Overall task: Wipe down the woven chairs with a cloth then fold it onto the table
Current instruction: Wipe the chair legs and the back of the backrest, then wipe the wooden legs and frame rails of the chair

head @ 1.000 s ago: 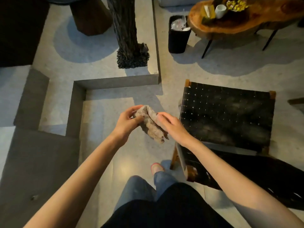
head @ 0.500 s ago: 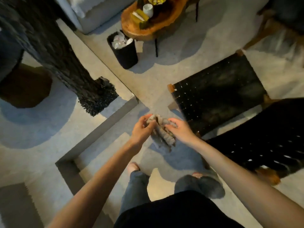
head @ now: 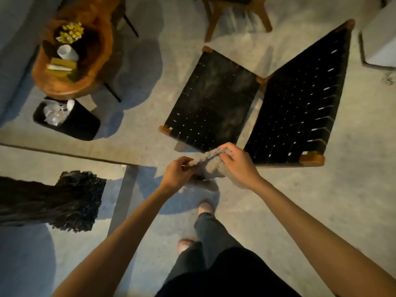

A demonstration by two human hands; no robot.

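Left hand point(head: 177, 174), right hand point(head: 237, 163): fingers curled, pinching opposite ends of grey fuzzy cloth point(head: 211, 166). Black woven chair point(head: 212, 103): near seat edge just beyond, 12 o'clock. Open concrete floor point(head: 321, 200), 3 o'clock.

The chair point(head: 215, 20) at top centre is cut off by the upper edge (only its legs are seen). Part of the cloth point(head: 211, 167) is hidden under the right hand point(head: 240, 163). Contents of the bin point(head: 82, 126) are blurred.
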